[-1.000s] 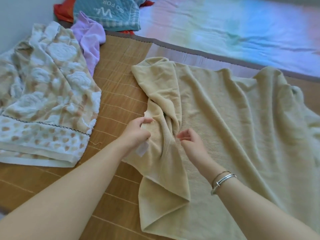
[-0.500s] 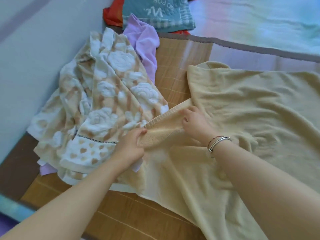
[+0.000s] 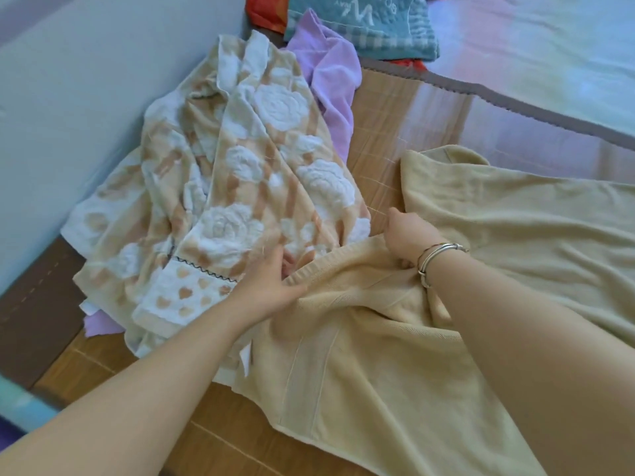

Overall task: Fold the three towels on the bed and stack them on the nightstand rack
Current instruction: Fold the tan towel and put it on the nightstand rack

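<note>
A large plain beige towel [image 3: 498, 242] lies spread over the bamboo mat [image 3: 388, 115], running off to the right. My left hand [image 3: 271, 280] pinches its hemmed left edge, and my right hand [image 3: 409, 235], with a silver bracelet at the wrist, grips the same edge a little farther up. Between the hands the edge is lifted and bunched. To the left lies a crumpled beige towel with white roses [image 3: 233, 187], its lower part touching the plain towel. A lilac towel [image 3: 330, 73] lies crumpled behind it, partly under it.
A pale wall [image 3: 86, 97] borders the bed on the left, with a dark wooden bed edge [image 3: 31, 304] below it. A teal quilted pillow [image 3: 364, 25] and a red cloth [image 3: 264, 12] lie at the top. A pale sheet [image 3: 549, 63] covers the far right.
The view has swung left and the hands have shifted from the towel's folded middle strip to its left hemmed edge. That edge now lies opened out beside the rose towel.
</note>
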The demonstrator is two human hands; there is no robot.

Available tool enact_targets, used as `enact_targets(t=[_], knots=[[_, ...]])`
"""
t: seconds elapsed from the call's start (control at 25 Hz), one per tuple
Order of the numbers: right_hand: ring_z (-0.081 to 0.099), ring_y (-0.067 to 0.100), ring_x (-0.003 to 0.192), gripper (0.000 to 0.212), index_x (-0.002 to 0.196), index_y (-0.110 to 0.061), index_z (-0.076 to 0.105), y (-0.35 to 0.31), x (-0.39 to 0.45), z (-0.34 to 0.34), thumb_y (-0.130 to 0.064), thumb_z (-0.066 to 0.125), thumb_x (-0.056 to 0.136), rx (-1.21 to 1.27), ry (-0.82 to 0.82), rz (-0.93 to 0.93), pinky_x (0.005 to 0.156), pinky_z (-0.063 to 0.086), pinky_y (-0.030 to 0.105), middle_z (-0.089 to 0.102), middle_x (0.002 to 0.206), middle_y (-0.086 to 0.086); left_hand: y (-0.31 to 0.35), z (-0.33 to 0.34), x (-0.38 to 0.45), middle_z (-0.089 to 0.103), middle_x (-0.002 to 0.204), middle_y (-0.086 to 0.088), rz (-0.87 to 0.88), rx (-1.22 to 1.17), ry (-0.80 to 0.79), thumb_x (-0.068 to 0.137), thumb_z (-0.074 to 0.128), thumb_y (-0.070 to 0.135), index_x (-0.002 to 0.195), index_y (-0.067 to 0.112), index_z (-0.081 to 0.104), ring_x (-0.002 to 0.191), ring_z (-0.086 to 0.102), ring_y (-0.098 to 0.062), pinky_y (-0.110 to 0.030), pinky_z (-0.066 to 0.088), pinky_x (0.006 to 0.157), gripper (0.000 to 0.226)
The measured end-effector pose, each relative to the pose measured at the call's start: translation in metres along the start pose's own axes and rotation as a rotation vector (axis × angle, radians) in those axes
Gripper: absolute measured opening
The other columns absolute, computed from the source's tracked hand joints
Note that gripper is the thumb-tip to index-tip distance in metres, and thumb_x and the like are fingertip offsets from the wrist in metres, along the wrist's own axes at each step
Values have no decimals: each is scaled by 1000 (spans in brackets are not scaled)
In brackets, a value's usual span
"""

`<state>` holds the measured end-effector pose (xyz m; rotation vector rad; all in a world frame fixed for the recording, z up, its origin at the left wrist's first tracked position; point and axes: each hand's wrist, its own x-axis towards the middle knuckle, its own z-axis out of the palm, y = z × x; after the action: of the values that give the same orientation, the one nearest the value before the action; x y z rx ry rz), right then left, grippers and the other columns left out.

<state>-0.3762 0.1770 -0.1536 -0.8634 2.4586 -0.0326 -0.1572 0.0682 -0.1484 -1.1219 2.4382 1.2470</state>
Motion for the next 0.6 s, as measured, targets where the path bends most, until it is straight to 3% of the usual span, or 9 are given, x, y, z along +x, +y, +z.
enact_targets(t=[0.08,0.16,0.28,0.4,0.52,0.6], knots=[[64,35,92,26,116,-4,40,1,12,0,-20,39,96,38,39,109,77,51,41,60,110,17,22,8,19,55,93,7,79,-50,29,82,68,27,109,22,55,84,55,-11,-31,50,80,31],[60,35,107,37,123,-3,38,4,24,2,-28,43,97,0,138,185,83,44,39,58,120,18,35,16,39,57,92,9,140,-43,46,83,66,29,104,23,61,84,57,-9,-32,51,83,23],[55,38,111,47,131,-2,35,12,37,0,-28,50,94,-170,241,238,69,38,36,42,133,20,51,27,61,60,92,11,235,22,27,82,67,28,100,24,64,93,58,-13,-38,50,88,19],[53,38,114,55,140,-4,30,22,54,-8,-32,47,95,-292,160,328,65,39,37,32,140,19,70,34,82,63,94,12,342,158,-8,82,67,33,105,31,66,104,54,-17,-43,41,99,23],[55,34,110,63,139,0,30,38,66,-20,-43,42,96,-316,163,355,63,42,37,32,138,16,85,48,104,61,94,12,274,239,-64,78,69,44,104,35,64,106,53,-18,-44,43,96,28],[55,31,110,63,135,3,32,55,69,-26,-45,43,96,-273,183,389,65,45,38,37,132,14,90,55,118,61,93,9,183,229,-91,74,69,44,92,36,62,103,55,-18,-41,46,92,22]])
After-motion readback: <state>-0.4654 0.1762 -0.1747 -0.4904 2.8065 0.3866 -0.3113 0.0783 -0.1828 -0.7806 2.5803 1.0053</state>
